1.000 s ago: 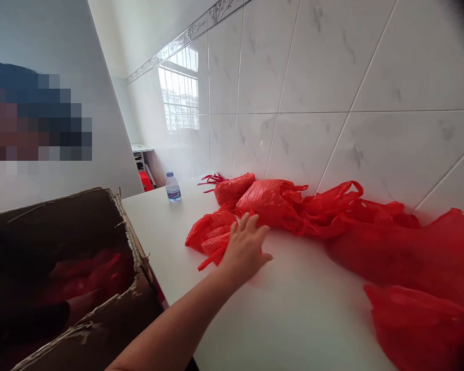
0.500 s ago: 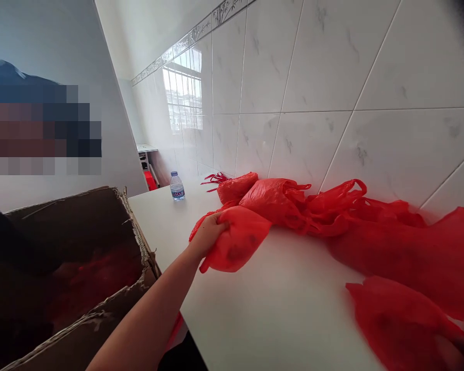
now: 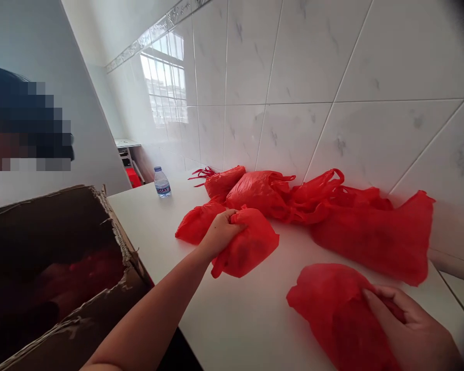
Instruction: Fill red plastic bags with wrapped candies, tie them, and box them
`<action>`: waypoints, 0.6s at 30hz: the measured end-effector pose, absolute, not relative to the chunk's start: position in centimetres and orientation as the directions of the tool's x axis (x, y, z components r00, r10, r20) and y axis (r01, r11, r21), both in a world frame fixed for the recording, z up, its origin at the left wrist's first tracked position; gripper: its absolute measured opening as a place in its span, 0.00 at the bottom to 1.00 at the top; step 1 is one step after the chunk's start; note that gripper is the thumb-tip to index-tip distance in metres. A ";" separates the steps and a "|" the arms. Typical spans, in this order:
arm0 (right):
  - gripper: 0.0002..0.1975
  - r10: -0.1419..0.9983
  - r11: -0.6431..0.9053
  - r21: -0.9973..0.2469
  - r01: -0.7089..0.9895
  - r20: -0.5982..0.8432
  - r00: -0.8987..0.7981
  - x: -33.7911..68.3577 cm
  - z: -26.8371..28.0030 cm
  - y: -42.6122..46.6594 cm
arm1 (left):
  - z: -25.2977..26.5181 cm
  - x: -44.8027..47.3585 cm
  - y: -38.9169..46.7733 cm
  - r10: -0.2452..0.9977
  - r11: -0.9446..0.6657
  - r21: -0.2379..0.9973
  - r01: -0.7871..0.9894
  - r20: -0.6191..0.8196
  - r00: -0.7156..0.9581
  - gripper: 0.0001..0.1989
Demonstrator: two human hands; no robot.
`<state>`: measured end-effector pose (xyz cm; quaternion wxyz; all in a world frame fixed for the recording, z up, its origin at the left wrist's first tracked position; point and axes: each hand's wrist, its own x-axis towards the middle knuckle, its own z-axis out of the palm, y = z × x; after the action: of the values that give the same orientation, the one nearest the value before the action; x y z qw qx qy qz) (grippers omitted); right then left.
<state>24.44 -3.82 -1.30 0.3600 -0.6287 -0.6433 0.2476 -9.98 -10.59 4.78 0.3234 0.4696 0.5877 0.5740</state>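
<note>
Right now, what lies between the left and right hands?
Head view: a red bag held in the left hand, then white tabletop, then another red bag held in the right hand.

The nearest red bag (image 3: 325, 293) is thin, half-see-through plastic film, creased and almost matt. The plump red bag (image 3: 251, 191) against the wall tiles (image 3: 301, 56) looks like similar plastic, crinkled and shiny. Those tiles are smooth, glossy enough to mirror a window. The counter (image 3: 224, 319) is smooth with a soft sheen. The carton (image 3: 77, 208) is matt cardboard, its torn rim rough; the bottle (image 3: 162, 185) is clear, smooth plastic.
</note>
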 end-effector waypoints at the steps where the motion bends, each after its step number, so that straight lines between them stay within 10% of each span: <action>1: 0.14 0.993 0.046 -0.784 0.619 0.103 0.057 24.2 -0.7 -4.3 | 4.8 -9.5 -10.3 0.929 -0.094 0.977 0.191 0.155 -0.337 0.07; 13: 0.17 0.991 0.068 -0.894 0.443 0.009 -0.135 23.4 2.3 -6.7 | 5.2 -4.0 -5.3 0.973 -0.124 0.930 0.346 0.182 -0.139 0.21; 18: 0.14 0.973 0.121 -0.897 0.425 0.022 -0.232 20.5 3.2 -9.2 | 5.9 0.2 -7.6 0.862 -0.457 0.594 0.662 0.480 0.164 0.31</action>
<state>20.50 -9.19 3.22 0.3347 -0.5216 -0.6698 0.4090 0.20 -7.57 5.85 0.1241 0.7528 0.5062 0.4021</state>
